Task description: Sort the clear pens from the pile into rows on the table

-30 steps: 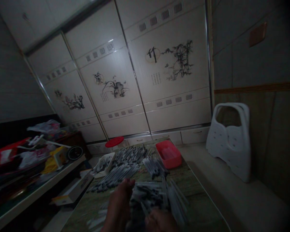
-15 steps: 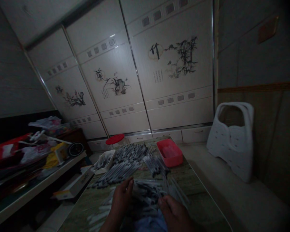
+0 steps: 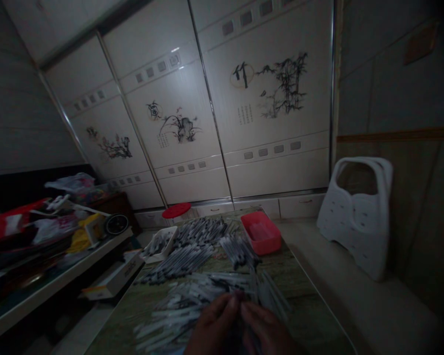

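Both hands meet at the bottom centre over a table (image 3: 311, 315) strewn with grey pen-like sticks (image 3: 192, 256). My left hand (image 3: 212, 325) and my right hand (image 3: 266, 330) have their fingertips pressed together around something thin and dark between them. In this dim light I cannot name what they pinch. A loose heap of sticks (image 3: 177, 315) lies just left of my left hand. More sticks (image 3: 270, 296) fan out to the right of my right hand.
A red tray (image 3: 261, 232) and a white tray (image 3: 159, 244) with sticks sit at the table's far end. A red stool top (image 3: 176, 210) stands beyond. A cluttered bench (image 3: 52, 246) runs along the left, a white plastic seat (image 3: 355, 212) leans right. Painted wardrobe doors (image 3: 244, 108) fill the back.
My left hand has drawn in from the pile at the left and come together with my right hand at the centre. The camera has shifted slightly.
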### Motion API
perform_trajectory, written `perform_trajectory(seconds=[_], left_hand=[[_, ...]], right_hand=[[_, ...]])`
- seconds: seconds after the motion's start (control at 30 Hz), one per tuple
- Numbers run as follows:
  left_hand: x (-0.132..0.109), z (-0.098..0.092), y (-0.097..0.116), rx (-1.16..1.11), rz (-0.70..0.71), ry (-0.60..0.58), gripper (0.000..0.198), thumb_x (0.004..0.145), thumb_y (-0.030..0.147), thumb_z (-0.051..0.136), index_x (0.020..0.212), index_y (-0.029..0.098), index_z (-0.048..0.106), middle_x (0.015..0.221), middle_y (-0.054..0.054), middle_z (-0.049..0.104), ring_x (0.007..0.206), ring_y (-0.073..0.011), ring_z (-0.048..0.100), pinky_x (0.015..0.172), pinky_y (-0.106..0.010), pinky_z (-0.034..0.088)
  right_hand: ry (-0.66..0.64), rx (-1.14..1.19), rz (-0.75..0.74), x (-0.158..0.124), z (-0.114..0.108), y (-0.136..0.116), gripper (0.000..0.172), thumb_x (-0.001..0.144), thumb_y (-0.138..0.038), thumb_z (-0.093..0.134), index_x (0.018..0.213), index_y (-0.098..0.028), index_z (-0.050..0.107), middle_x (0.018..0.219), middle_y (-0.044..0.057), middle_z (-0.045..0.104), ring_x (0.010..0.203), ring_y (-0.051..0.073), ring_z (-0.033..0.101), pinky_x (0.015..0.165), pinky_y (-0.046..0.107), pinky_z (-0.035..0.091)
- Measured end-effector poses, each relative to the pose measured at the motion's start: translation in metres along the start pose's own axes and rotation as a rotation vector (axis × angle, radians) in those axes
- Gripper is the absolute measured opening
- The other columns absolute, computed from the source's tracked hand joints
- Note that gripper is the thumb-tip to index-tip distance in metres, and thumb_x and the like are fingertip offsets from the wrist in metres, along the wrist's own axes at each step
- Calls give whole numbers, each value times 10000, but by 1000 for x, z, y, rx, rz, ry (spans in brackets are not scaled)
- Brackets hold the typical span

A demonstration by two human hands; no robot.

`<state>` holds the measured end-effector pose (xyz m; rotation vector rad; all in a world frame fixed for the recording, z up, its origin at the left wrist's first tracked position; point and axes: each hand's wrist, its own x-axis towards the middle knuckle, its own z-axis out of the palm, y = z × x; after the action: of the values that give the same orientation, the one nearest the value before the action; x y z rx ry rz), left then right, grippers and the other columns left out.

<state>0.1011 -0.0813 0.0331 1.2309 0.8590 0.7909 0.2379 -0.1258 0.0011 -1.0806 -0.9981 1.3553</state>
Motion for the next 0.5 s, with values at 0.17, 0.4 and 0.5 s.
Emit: perform_trajectory(seconds=[0.17, 0.4, 0.5], left_hand=[[2, -4, -7, -224, -28, 73, 345, 819, 499, 734, 911, 168, 757, 841, -73, 714, 745, -184, 647, 721, -299, 492], [2, -20, 10, -335, 9, 404, 400, 753, 503, 798, 978, 180, 728, 915, -50, 716, 779, -152, 621, 721, -266, 492], [1, -18, 12, -335, 13, 422, 415, 736, 507, 809, 977, 177, 734, 929, -54, 719, 802, -157, 627, 737, -271, 500]], right_hand=[[-25, 77, 141, 3, 3, -1, 821, 662, -920, 487, 898, -152, 656, 454, -53, 536, 356, 61, 402, 397, 186, 259], [79, 130, 276, 4, 0, -2, 677, 732, -846, 495, 748, -177, 599, 437, -20, 573, 312, 54, 418, 352, 166, 208], [42, 151, 233, 1, 1, -1, 627, 784, -798, 512, 686, -184, 590, 391, -39, 525, 306, 56, 397, 360, 167, 214]])
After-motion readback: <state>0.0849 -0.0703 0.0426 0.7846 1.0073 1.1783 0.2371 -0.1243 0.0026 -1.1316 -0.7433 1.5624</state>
